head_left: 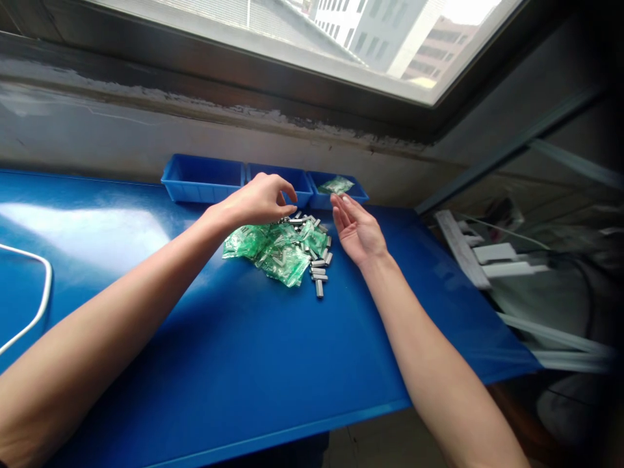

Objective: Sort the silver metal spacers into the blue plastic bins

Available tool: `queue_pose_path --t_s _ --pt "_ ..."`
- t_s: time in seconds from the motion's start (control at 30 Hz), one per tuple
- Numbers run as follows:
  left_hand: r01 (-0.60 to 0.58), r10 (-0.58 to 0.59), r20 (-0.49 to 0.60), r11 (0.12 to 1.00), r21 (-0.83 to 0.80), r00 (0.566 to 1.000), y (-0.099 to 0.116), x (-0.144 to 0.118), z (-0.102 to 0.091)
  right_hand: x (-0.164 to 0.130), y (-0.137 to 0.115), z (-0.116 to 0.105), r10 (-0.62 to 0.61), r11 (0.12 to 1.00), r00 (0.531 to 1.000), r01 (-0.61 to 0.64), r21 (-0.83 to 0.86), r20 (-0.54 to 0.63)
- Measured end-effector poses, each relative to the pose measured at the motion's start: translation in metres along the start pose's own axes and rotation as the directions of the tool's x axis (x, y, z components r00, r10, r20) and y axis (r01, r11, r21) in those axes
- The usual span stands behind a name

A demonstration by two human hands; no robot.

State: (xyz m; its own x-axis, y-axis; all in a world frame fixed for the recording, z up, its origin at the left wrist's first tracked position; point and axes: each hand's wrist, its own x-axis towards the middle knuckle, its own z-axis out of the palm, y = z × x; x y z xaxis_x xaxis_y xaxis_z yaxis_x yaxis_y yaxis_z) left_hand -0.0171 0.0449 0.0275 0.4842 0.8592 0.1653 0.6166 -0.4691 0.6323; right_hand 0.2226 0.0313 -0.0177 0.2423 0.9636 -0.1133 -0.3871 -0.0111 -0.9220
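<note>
My left hand [266, 197] hovers above a pile of clear-green plastic packets [283, 260] and small silvery metal pieces [319, 272]. Its thumb and curled index finger are apart, with nothing visible between them; the other fingers are partly hidden. To the right of the pile is my right hand [359, 229], open, palm turned up and inward, fingers extended. Its fingertips are at the front of the right blue bin [361, 195], just below a green packet [337, 185] lying in that bin. No object shows in the right palm.
A middle blue bin [305, 195] and a left blue bin [202, 192] stand in the same row along the wall under the window. A white cable [49, 279] curves over the blue table [273, 364] at left. White plugs and a power strip [463, 250] sit beyond the right edge.
</note>
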Motion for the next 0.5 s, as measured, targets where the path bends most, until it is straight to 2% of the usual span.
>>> queue_pose_path --t_s 0.13,0.23,0.4,0.5 --pt "-0.026 0.026 -0.02 0.999 0.021 0.999 -0.003 0.001 -0.002 0.001 0.003 -0.002 0.044 0.997 0.999 -0.042 -0.061 0.026" --pt "-0.026 0.028 -0.027 0.997 0.076 0.999 -0.006 0.001 -0.01 0.001 0.004 -0.004 0.069 0.99 0.997 -0.063 -0.126 0.047" --pt "0.094 -0.103 0.04 0.977 0.19 0.994 -0.01 -0.005 -0.027 -0.004 0.003 -0.002 0.006 0.981 0.992 0.018 -0.191 0.123" --pt "0.133 -0.164 0.077 0.943 0.304 0.983 -0.013 -0.006 -0.03 -0.007 0.004 0.0 -0.003 0.979 0.987 0.036 -0.201 0.161"
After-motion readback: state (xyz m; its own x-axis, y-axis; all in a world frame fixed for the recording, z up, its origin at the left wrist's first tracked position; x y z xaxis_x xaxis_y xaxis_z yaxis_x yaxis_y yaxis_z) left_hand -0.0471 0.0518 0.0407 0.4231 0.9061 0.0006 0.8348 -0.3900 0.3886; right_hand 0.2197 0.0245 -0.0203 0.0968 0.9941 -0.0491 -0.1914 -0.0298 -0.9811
